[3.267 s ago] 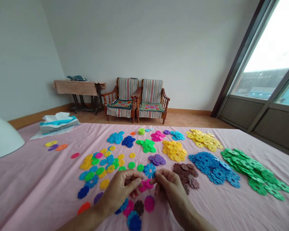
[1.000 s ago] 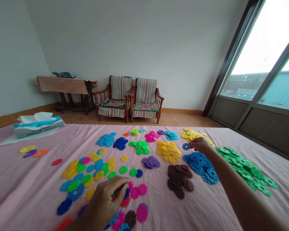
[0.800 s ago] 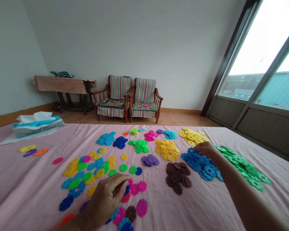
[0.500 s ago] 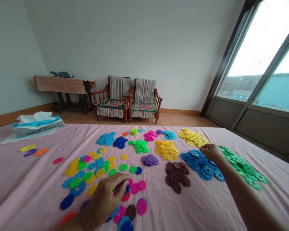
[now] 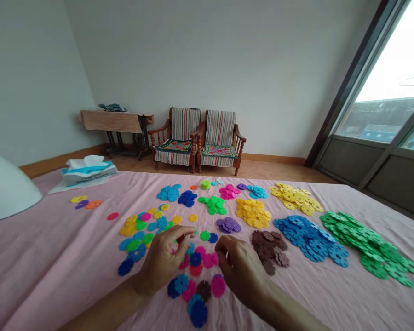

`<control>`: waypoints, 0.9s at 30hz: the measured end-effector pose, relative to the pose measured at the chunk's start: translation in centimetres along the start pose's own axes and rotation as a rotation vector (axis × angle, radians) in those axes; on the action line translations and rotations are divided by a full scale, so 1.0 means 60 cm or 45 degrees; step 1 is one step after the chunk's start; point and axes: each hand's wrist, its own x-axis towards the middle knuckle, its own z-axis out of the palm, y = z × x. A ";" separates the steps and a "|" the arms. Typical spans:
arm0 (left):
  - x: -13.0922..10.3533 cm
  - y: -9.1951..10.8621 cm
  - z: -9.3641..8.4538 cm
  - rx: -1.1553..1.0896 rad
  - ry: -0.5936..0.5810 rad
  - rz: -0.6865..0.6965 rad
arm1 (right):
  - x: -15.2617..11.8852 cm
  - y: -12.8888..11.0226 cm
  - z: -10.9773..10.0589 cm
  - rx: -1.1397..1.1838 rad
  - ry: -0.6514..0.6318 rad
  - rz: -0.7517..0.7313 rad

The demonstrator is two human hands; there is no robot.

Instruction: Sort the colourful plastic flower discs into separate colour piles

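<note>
Pink discs lie between the loosely curled hands.

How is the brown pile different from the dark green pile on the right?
The brown pile is smaller; the dark green pile is bigger and stretches longer. The brown pile lies near the right hand; the dark green pile lies farther away. Both have overlapping discs on pink cloth.

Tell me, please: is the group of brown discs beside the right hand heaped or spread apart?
Heaped: the brown discs overlap, upper ones partly covering those below; how many layers, I cannot tell.
</note>
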 end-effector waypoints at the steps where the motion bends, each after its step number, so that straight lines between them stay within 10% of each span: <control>1: 0.004 -0.002 -0.007 -0.012 -0.019 -0.038 | -0.002 -0.004 0.011 0.041 -0.016 0.001; 18: 0.026 -0.059 -0.110 0.213 -0.256 -0.049 | -0.020 0.017 0.061 0.370 0.050 -0.005; 27: 0.037 -0.117 -0.177 0.460 -0.317 -0.338 | -0.016 0.023 0.064 0.335 0.029 -0.007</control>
